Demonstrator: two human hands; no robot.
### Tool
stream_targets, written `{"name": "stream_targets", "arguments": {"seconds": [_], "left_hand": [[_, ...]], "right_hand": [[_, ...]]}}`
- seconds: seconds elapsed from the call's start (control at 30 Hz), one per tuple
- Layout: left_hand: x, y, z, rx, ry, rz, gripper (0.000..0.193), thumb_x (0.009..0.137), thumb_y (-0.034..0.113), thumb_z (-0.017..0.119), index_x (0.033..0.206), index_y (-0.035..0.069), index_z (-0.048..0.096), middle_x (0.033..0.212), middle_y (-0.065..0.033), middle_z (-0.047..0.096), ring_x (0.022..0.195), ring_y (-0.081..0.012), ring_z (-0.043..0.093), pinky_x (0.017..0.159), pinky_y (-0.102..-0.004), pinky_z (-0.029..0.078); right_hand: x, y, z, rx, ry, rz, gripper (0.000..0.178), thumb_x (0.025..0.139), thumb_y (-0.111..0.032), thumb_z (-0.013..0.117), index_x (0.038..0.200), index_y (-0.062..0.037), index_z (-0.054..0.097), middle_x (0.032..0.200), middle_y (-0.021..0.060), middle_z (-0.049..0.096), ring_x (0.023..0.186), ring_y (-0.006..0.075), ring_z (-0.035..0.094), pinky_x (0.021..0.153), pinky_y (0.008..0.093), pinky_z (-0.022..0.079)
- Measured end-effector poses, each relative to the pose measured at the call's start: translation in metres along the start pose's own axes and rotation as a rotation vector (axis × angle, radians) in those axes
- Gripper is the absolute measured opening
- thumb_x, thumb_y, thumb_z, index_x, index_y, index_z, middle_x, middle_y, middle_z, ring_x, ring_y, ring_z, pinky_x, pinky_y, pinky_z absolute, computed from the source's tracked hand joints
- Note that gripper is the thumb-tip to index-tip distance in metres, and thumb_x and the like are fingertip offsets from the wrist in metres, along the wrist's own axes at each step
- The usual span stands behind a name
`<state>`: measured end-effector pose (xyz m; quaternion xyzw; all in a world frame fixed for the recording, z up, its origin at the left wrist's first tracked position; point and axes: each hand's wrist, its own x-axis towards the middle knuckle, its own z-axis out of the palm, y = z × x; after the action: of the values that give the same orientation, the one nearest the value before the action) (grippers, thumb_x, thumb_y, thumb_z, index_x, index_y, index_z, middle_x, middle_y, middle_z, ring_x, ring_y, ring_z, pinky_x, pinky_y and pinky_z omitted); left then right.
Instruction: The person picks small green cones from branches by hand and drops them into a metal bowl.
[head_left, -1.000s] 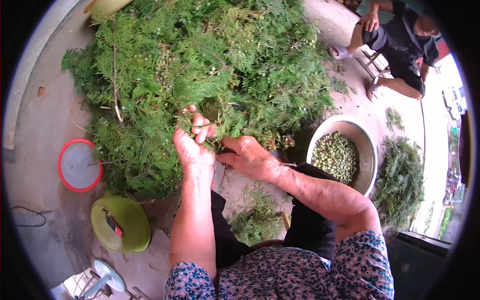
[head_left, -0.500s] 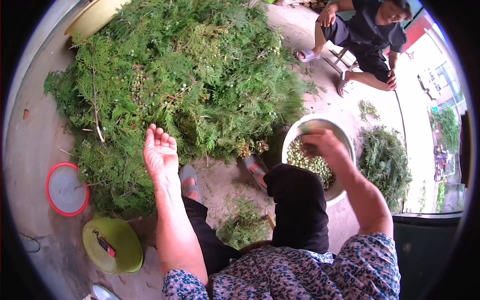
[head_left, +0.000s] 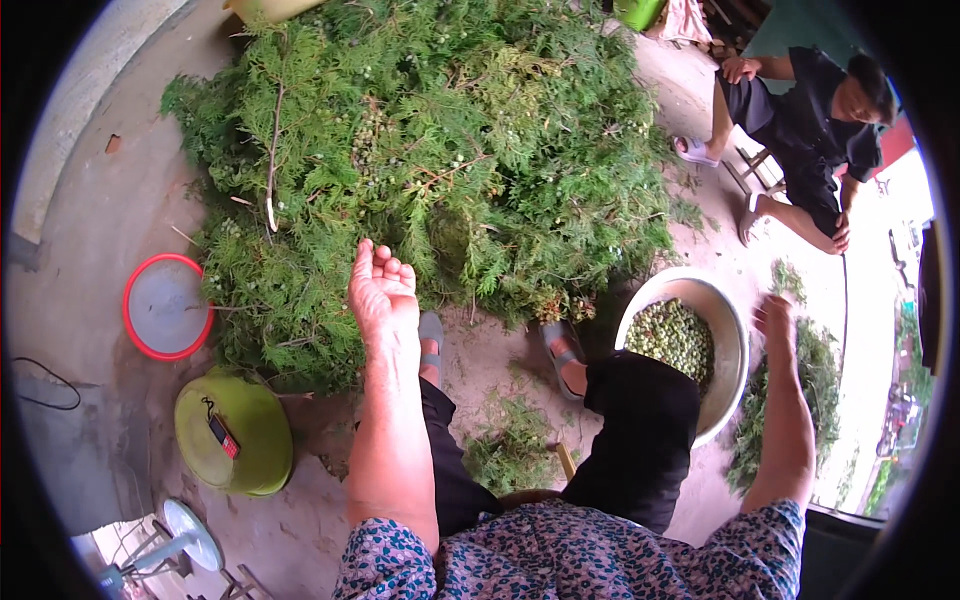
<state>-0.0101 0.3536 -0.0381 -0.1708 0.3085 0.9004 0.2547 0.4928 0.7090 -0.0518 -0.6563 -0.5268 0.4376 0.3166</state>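
Note:
My left hand (head_left: 383, 290) is palm up in front of the big heap of green conifer branches (head_left: 470, 180). Its fingers are loosely curled, with nothing visible in the palm. Past the right side of a pale round basin (head_left: 738, 345), my right hand (head_left: 776, 318) reaches out low over a smaller pile of green sprigs (head_left: 815, 385). Its slightly blurred fingers look apart, and I see nothing in them. Small round greenish berries (head_left: 675, 340) lie inside the basin, beside my right knee.
A person in dark clothes (head_left: 810, 130) sits on a low stool at the upper right. To the left are a red-rimmed round tub (head_left: 165, 305) and an upturned green basin (head_left: 235, 460) with a phone (head_left: 222, 436) on it. A fan (head_left: 190, 535) stands at lower left.
My right hand has swung from above the berry basin out to the right, over the small sprig pile; the green blur at its fingers is gone. The view has shifted; my left hand keeps its pose.

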Motion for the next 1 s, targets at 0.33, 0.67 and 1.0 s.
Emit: {"name": "stream_targets", "arguments": {"seconds": [0.33,0.67,1.0], "left_hand": [[-0.013,0.003,0.001,-0.001,-0.024,-0.013,0.010,0.082,0.020,0.062,0.087,0.012,0.058,0.069,0.0015,0.056,0.053,-0.0070,0.044,0.052,-0.0228,0.036],[-0.032,-0.001,0.013,0.119,0.025,-0.123,0.020,0.088,0.023,0.054,0.103,0.011,0.055,0.069,0.0015,0.050,0.051,-0.0077,0.037,0.055,-0.0252,0.035],[-0.028,0.002,0.009,0.052,-0.016,-0.140,0.020,0.085,0.018,0.057,0.104,0.011,0.057,0.073,0.0003,0.053,0.061,-0.0078,0.045,0.055,-0.0224,0.038]], "right_hand": [[-0.098,-0.061,0.422,-0.726,-0.833,-0.975,0.025,0.077,-0.015,0.056,0.098,-0.0010,0.057,0.090,0.0211,0.060,0.088,0.0362,0.057,0.077,0.0410,0.047],[-0.108,-0.082,0.581,-0.661,-0.570,-1.116,0.041,0.075,0.001,0.045,0.115,-0.0077,0.049,0.117,0.0138,0.050,0.099,0.0343,0.054,0.083,0.0416,0.046],[-0.124,-0.077,0.555,-0.664,-0.502,-1.208,0.015,0.069,-0.008,0.055,0.083,-0.0091,0.062,0.108,0.0148,0.048,0.093,0.0332,0.050,0.074,0.0407,0.046]]}}
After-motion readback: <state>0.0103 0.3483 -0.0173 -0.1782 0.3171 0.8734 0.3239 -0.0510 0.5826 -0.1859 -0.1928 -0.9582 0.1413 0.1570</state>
